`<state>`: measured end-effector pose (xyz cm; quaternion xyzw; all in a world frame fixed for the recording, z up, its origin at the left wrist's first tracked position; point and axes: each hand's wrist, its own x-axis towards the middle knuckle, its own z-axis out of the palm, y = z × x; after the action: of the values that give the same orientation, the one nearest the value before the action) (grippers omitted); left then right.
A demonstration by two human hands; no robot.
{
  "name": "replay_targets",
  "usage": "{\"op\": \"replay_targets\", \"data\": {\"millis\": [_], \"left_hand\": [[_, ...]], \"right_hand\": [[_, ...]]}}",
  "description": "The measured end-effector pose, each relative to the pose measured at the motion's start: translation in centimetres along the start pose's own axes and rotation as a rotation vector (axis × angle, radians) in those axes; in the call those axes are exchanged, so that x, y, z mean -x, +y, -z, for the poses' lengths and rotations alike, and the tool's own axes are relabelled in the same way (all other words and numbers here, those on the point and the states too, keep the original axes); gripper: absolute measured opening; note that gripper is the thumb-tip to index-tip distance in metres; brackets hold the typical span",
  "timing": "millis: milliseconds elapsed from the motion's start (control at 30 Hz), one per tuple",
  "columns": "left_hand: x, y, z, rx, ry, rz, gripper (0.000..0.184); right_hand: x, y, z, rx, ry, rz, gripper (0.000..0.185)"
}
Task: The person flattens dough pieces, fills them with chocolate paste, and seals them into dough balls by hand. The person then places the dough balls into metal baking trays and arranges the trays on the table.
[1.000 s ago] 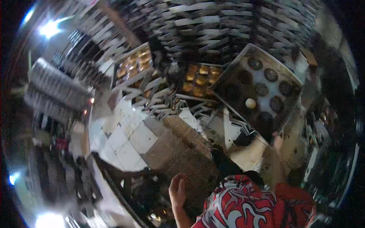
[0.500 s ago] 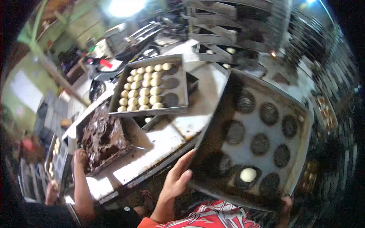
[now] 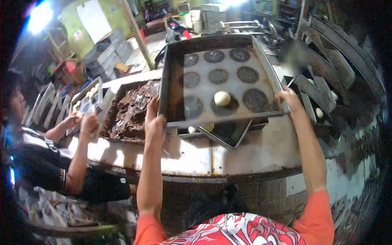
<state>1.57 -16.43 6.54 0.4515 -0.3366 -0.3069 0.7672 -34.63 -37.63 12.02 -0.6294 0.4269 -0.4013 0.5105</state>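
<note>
A square metal tray [image 3: 218, 76] with dark round patches on its base is held up over the table. My left hand [image 3: 155, 124] grips its left edge near the front corner, and my right hand [image 3: 289, 99] grips the right edge. One pale dough ball [image 3: 222, 98] sits on the front middle patch. Beneath the raised tray, other trays [image 3: 233, 143] rest at an angle on the table [image 3: 192, 157]; most of them is hidden. To the left of my left hand lies a box of dark brown paste [image 3: 134, 108].
At the left a co-worker's hands [image 3: 83, 122] are beside a small tray [image 3: 98, 100] of dough pieces. Stacked trays [image 3: 330, 67] with a few dough balls stand at the right. Grey boxes [image 3: 104, 55] and a wooden post [image 3: 138, 34] are behind the table.
The view has swung round from the racks to the table. My left hand has taken hold of the tray, which both hands now hold over the table, covering the filled tray seen before.
</note>
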Motion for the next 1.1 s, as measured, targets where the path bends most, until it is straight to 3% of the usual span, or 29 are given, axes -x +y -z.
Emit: {"op": "replay_targets", "data": {"millis": [100,133,167,233,300,333,367,400,433,467,500,533,567,633,700,833,900,933,967,1033,1100], "left_hand": [[-5.5,-3.4,1.8,-0.167,0.079,0.050,0.080],[-6.5,-4.2,2.5,-0.197,0.072,0.067,0.083],[-7.0,-4.8,3.1,-0.227,0.064,0.090,0.086],[-7.0,-4.7,3.3,-0.291,0.027,0.049,0.077],[-7.4,-5.4,3.6,-0.325,0.078,0.067,0.066],[-7.0,-5.2,3.8,-0.763,0.103,-0.126,0.060],[-4.7,-2.8,1.6,-0.840,0.137,-0.155,0.061],[-2.8,-2.2,0.7,-0.756,0.207,-0.216,0.056],[-0.6,-2.2,0.1,-0.626,0.251,-0.305,0.046],[1.7,-3.0,-0.2,-0.526,0.308,-0.384,0.036],[4.0,-3.5,-0.8,-0.312,0.302,-0.446,0.030],[6.4,-3.5,-1.1,-0.267,0.233,-0.365,0.026],[8.7,-3.9,-0.9,-0.305,0.148,-0.230,0.023],[11.6,-3.3,-0.9,-0.111,-0.055,0.157,0.026],[12.7,-3.6,0.2,-0.145,-0.165,0.307,0.029],[13.1,-3.2,0.6,-0.146,-0.205,0.410,0.029],[14.6,-3.6,-0.8,0.387,-0.093,0.631,0.032],[15.0,-4.1,-2.3,0.498,-0.121,0.644,0.042],[15.4,-4.7,-3.6,0.507,-0.081,0.679,0.038],[16.7,-5.1,-5.5,0.416,0.027,0.656,0.033],[18.7,-4.9,-5.7,0.384,0.059,0.651,0.029]], "right_hand": [[-7.9,4.4,-1.5,0.096,0.037,-0.104,0.061],[-10.8,8.3,-0.8,0.082,-0.008,-0.008,0.058],[-9.9,7.1,-1.6,0.019,-0.080,-0.109,0.056],[-10.2,9.2,-2.6,0.131,0.006,-0.028,0.043],[-9.5,9.3,-3.5,0.460,0.309,0.304,0.025],[-7.3,8.2,-4.3,0.603,0.467,0.499,0.017],[-2.9,3.6,-7.3,0.741,0.627,0.705,0.013],[0.9,2.0,-10.7,0.365,0.367,0.471,0.009],[4.0,0.8,-13.8,0.422,-0.012,0.400,0.009],[4.6,1.3,-16.3,0.472,-0.363,0.461,0.011],[4.6,5.6,-18.5,0.587,-0.513,0.544,0.016],[4.5,4.6,-20.2,0.857,-0.663,0.185,0.024],[3.6,4.4,-21.1,0.870,-0.654,0.171,0.024],[1.4,4.3,-22.2,1.123,-0.918,-0.019,0.022],[0.7,4.9,-22.2,1.303,-1.014,-0.082,0.022],[5.5,3.3,-18.7,0.986,-0.474,0.271,0.016],[10.4,2.1,-18.1,0.788,-0.179,0.325,0.009],[12.3,1.6,-18.2,0.777,-0.114,0.511,0.011],[12.4,2.2,-18.4,0.731,-0.056,0.660,0.011],[9.2,4.7,-18.7,0.638,-0.059,0.623,0.013],[5.2,8.2,-17.7,0.600,-0.426,0.255,0.044]]}}
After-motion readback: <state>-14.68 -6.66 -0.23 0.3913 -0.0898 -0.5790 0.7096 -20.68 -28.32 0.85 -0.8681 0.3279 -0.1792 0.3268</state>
